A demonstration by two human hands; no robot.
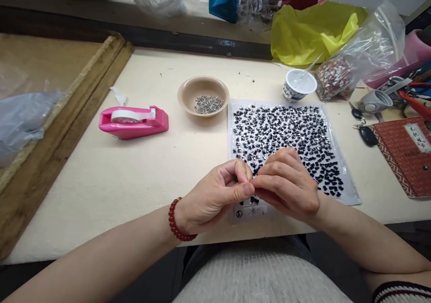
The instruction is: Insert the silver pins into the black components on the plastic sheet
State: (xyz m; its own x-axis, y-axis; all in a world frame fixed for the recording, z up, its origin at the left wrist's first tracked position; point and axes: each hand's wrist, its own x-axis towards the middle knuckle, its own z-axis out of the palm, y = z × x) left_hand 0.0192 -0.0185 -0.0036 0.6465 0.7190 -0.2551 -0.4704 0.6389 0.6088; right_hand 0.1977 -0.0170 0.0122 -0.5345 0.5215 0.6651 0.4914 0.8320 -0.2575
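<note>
My left hand (pixel 218 188), a red bead bracelet (pixel 177 220) at its wrist, pinches with thumb and forefinger above the near edge of a white sheet (pixel 346 195). My right hand (pixel 289 184) meets it there, its fingertips pressed together against the left fingertips. Whatever lies between them is too small and covered to make out. Rows of small black pieces (pixel 279 128) cover the sheet under and beyond my hands, many with thin metal pins sticking out. Beyond the left hand stands a tan bowl (pixel 185 94) with a heap of small metal pins (pixel 208 104).
A pink tape dispenser (pixel 141 130) sits left of the bowl. Behind the sheet are a white cup (pixel 292 92) with a thin stick and a bag of red and white bits (pixel 336 78). Keys (pixel 367 134) and a red pouch (pixel 407 159) lie right. A wooden frame (pixel 67 128) borders the left.
</note>
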